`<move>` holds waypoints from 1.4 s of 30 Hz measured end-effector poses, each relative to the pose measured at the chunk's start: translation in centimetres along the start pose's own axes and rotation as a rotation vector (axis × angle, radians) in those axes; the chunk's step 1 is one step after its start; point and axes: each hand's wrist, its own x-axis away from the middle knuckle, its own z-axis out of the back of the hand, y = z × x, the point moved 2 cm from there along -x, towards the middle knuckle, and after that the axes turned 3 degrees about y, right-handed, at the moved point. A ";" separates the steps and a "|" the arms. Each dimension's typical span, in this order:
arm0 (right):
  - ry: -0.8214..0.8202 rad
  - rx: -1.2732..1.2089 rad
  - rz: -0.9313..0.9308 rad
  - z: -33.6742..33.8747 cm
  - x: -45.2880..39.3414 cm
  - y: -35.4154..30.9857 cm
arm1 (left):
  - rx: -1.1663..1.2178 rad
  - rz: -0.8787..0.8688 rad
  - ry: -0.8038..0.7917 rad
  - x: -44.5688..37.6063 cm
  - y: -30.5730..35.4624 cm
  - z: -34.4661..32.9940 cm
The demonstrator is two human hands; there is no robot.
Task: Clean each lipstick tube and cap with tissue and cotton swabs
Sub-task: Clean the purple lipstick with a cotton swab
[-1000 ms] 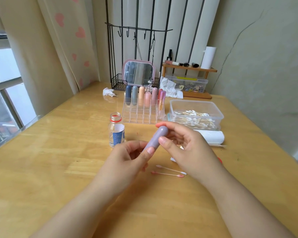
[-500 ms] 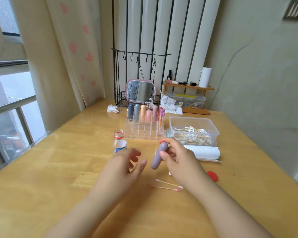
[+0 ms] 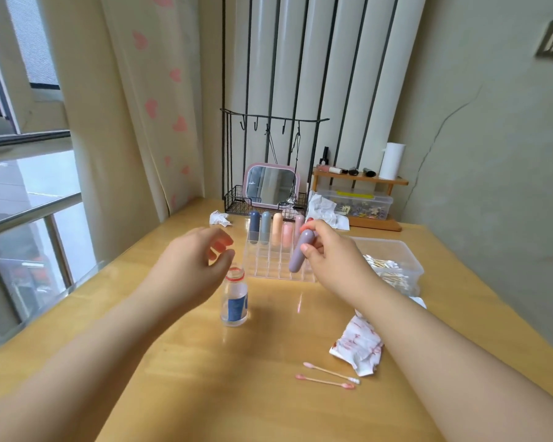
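Above the clear organizer (image 3: 278, 263) at the middle of the worktop (image 3: 173, 362), the right hand (image 3: 329, 260) pinches a purple lipstick tube (image 3: 300, 255) between thumb and fingers, so its grip is closed around the tube, which hangs tilted with the lower end over the front compartments. Five more tubes (image 3: 272, 226) stand upright in the back row of the organizer. The left hand (image 3: 189, 266) hovers just beside it, with loosely curled fingers and nothing in its grip, above a small bottle (image 3: 235, 296) with a blue label and no cap. Near the right forearm lie a stained tissue (image 3: 359, 346) and two used swabs (image 3: 329, 376) with pink tips. A box of swabs (image 3: 393, 266) sits at the right, partly hidden by the arm.
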 end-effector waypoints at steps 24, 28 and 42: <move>0.009 0.325 0.069 -10.6 -12.1 1.2 | 0.030 0.125 -0.113 -5.5 -5.3 -4.5; 0.028 0.320 0.090 -9.2 -11.4 0.9 | 0.028 0.092 -0.098 -5.5 -4.0 -4.0; 0.060 0.403 -0.107 -1.9 -9.2 5.6 | 0.248 0.060 -0.054 -3.6 1.7 -3.7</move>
